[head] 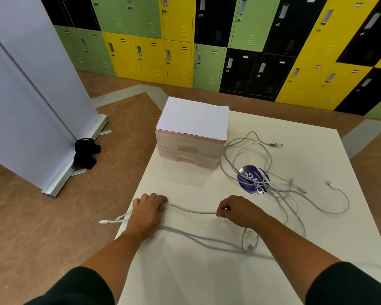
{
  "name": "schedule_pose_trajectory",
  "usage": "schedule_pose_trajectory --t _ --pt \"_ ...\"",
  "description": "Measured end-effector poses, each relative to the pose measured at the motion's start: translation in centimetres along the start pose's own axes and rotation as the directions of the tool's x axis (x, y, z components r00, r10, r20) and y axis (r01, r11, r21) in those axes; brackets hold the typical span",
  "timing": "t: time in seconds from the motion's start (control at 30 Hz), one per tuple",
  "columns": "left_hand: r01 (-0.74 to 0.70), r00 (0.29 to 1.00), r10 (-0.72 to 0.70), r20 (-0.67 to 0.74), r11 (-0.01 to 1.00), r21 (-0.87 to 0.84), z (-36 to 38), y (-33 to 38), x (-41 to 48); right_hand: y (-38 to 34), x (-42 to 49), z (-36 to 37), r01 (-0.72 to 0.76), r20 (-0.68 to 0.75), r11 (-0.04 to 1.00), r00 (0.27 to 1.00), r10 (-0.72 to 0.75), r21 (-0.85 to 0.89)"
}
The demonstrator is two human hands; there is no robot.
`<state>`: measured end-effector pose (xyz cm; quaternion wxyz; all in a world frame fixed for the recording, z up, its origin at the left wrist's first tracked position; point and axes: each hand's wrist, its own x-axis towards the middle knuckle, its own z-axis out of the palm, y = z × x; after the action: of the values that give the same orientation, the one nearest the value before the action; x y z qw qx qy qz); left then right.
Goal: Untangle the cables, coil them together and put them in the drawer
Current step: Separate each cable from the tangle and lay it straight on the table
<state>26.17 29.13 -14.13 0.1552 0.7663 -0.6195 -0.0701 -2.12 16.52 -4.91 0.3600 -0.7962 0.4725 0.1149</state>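
Several grey and white cables lie on the white table (185,271). A tangled bunch (271,179) sprawls at the right, one end with a green plug (273,144). My left hand (147,211) lies knuckles up near the table's left edge and holds cable ends, with a white plug (103,221) sticking out over the edge. My right hand (235,209) pinches a grey cable (191,210) stretched between both hands. More strands (207,239) run beneath my forearms. A small pink two-drawer unit (189,148) stands behind, both drawers closed.
A round purple sticker (250,181) lies under the tangle. A white sheet (194,118) covers the drawer unit's top. A roll-up banner stand (53,179) with a black bundle at its foot stands on the floor at left. Coloured lockers line the back wall.
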Motion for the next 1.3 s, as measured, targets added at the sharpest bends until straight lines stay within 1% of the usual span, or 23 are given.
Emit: schedule_pose_trajectory --t 0.17,0.3,0.37,0.43,0.5,0.57,0.63,0.77,0.9,1.0,1.07,1.17,1.23,1.3 --pt "-0.015 0.999 0.016 -0.040 1.000 0.023 -0.2 -0.1 0.0 -0.6 0.0 0.4 -0.012 -0.015 1.000 1.000 0.012 0.003" --pt "-0.042 0.999 0.042 -0.017 0.999 0.009 -0.4 1.3 0.6 -1.2 -0.2 0.4 -0.005 -0.034 1.000 0.999 0.006 0.027" --pt "-0.093 0.995 0.095 0.032 0.994 -0.049 -0.7 3.0 1.2 -1.5 -0.5 0.3 -0.002 -0.034 0.999 0.999 0.003 0.038" --pt "-0.166 0.978 0.182 0.106 0.975 -0.146 -1.0 5.4 1.8 -1.6 -0.7 0.3 0.000 -0.041 0.999 0.999 0.002 0.052" --pt "-0.222 0.944 0.271 0.186 0.943 -0.250 -1.2 8.0 2.2 -1.8 -0.9 0.3 0.016 -0.056 0.998 0.998 -0.013 0.059" --pt "-0.222 0.908 0.325 0.265 0.909 -0.353 -1.3 10.4 2.2 -1.9 -1.1 0.3 0.043 -0.070 0.997 0.997 -0.038 0.062" --pt "-0.192 0.887 0.335 0.317 0.893 -0.406 -1.3 11.9 2.1 -1.6 -1.5 0.2 0.047 -0.083 0.997 0.996 -0.042 0.069" --pt "-0.212 0.913 0.313 0.262 0.912 -0.351 -1.2 12.9 2.0 0.0 -2.3 -0.6 -0.005 -0.111 0.992 0.994 0.019 0.124" --pt "-0.230 0.928 0.300 0.220 0.927 -0.297 -1.4 13.0 2.3 2.2 -3.4 -1.3 -0.042 -0.066 0.982 0.996 0.055 0.183" --pt "-0.236 0.930 0.299 0.211 0.931 -0.279 -1.3 12.7 2.7 4.1 -4.5 -2.0 -0.088 -0.116 0.964 0.986 0.120 0.251" --pt "-0.234 0.916 0.306 0.259 0.933 -0.274 -1.3 13.0 3.0 4.8 -5.0 -2.3 -0.088 -0.143 0.960 0.981 0.130 0.265" --pt "-0.238 0.874 0.337 0.351 0.925 -0.297 -1.5 14.4 3.4 4.9 -5.1 -2.6 -0.069 -0.177 0.963 0.977 0.118 0.262" --pt "-0.228 0.851 0.363 0.380 0.906 -0.356 -1.8 16.1 3.8 4.4 -5.0 -2.6 -0.044 -0.190 0.963 0.977 0.097 0.264" --pt "-0.171 0.846 0.363 0.391 0.879 -0.445 -2.1 17.9 3.9 3.8 -4.9 -2.7 -0.015 -0.200 0.963 0.977 0.071 0.268"
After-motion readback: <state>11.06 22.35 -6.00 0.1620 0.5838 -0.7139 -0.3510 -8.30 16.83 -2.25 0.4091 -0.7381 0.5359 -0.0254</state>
